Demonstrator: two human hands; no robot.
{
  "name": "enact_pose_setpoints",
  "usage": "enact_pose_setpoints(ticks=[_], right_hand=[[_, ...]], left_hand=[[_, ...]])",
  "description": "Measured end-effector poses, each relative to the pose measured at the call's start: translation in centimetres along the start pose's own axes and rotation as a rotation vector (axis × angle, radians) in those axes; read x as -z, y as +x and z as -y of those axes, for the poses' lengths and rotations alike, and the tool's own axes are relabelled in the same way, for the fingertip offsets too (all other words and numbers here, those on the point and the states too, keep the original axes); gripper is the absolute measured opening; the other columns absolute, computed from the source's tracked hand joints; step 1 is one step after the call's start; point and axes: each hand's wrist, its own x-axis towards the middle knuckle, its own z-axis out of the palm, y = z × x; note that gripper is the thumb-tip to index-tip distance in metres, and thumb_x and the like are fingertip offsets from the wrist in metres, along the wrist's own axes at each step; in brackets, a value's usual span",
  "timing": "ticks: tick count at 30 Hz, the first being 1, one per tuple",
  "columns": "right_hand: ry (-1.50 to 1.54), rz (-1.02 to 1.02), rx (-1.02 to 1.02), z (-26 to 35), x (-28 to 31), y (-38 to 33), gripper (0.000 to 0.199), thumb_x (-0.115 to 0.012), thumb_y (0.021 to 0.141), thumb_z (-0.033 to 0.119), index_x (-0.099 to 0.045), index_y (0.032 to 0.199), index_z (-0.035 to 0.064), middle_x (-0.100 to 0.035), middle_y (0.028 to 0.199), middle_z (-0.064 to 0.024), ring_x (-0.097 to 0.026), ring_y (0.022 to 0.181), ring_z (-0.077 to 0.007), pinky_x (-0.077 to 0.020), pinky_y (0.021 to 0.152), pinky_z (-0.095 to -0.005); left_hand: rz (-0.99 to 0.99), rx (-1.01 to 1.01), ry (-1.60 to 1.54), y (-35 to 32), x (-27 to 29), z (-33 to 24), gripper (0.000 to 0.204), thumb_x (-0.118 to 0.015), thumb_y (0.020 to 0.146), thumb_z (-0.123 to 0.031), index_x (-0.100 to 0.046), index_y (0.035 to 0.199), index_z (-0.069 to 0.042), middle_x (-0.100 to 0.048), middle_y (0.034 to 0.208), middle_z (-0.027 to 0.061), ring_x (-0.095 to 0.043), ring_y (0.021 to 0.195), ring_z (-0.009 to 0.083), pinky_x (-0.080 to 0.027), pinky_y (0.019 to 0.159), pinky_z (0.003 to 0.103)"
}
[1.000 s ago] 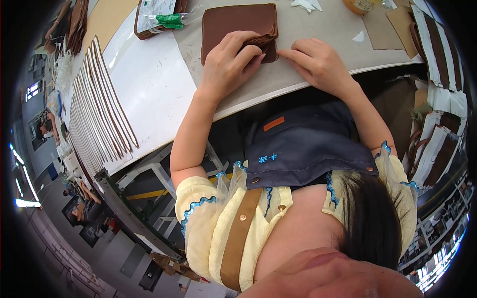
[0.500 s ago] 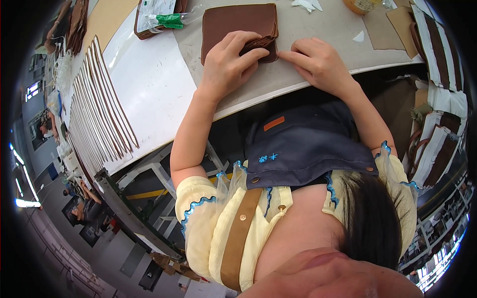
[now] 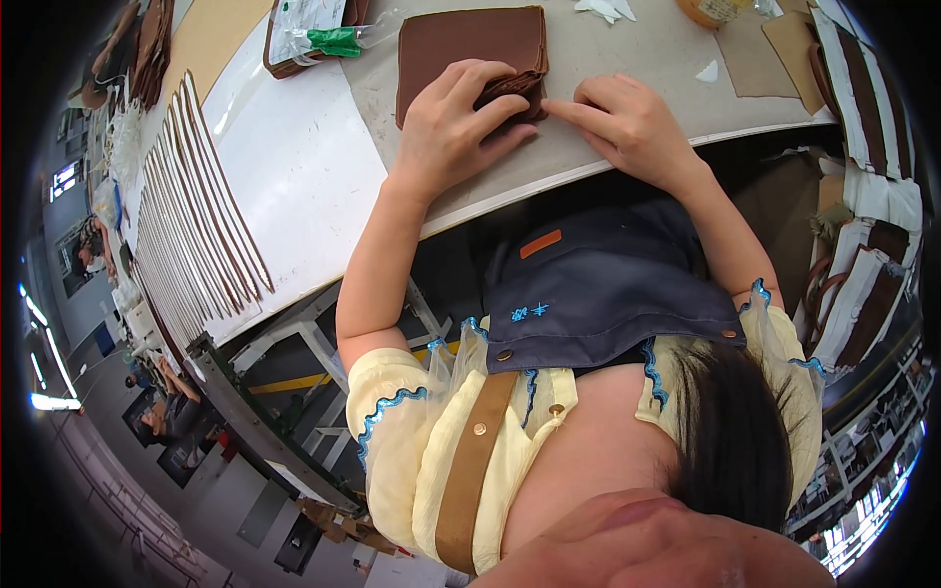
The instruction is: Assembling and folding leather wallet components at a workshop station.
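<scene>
A stack of brown square pieces (image 3: 461, 44) lies on the grey table (image 3: 608, 59) in front of me. My left hand (image 3: 446, 132) rests on its near edge, with the fingers curled over the near right corner and lifting a few top layers. My right hand (image 3: 627, 118) lies flat on the table just right of that corner. Its fingertips are stretched out and touch the lifted layers.
A white board (image 3: 294, 176) on the left carries a long row of overlapping brown-and-white strips (image 3: 186, 225). A green-capped bottle in a clear bag (image 3: 328, 34) lies on another brown stack. Tan pieces (image 3: 765, 49) and piles of brown-and-white parts (image 3: 872, 127) are on the right.
Both hands stay at the stack's near right corner. My left fingers have shifted slightly on the layers, and my right fingertips have moved closer to the corner.
</scene>
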Motion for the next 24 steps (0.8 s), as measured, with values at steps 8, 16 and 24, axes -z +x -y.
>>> enact_pose_setpoints(ticks=[8,16,24], right_hand=[[0.018,0.016,-0.005,-0.09,-0.06,-0.1,0.042,-0.075,0.084,0.002,-0.076,0.125,0.0095,-0.064,0.097,-0.0081,-0.064,0.087,-0.0282,-0.052,0.08,-0.0406],[-0.028,0.01,0.005,0.13,0.04,0.21,0.029,-0.074,0.085,0.008,-0.075,0.114,0.01,-0.061,0.09,-0.0061,-0.066,0.088,-0.0251,-0.0527,0.08,-0.0389],[-0.039,0.019,0.019,0.05,-0.03,0.13,0.032,-0.075,0.084,0.007,-0.077,0.116,0.0114,-0.062,0.092,-0.0064,-0.064,0.086,-0.026,-0.0523,0.079,-0.039]], left_hand=[[-0.054,-0.009,0.013,-0.06,-0.34,0.35,0.022,-0.084,0.082,-0.008,-0.072,0.1,-0.013,-0.07,0.116,0.0045,-0.071,0.104,0.0261,-0.061,0.082,0.036],[-0.027,-0.002,0.038,-0.35,-0.37,0.37,0.039,-0.079,0.078,0.0,-0.079,0.112,-0.018,-0.072,0.12,0.0049,-0.072,0.105,0.0276,-0.062,0.085,0.037],[-0.015,-0.05,0.036,-0.28,-0.3,0.65,0.037,-0.08,0.07,-0.004,-0.078,0.104,-0.017,-0.069,0.121,0.0041,-0.07,0.106,0.026,-0.061,0.084,0.036]])
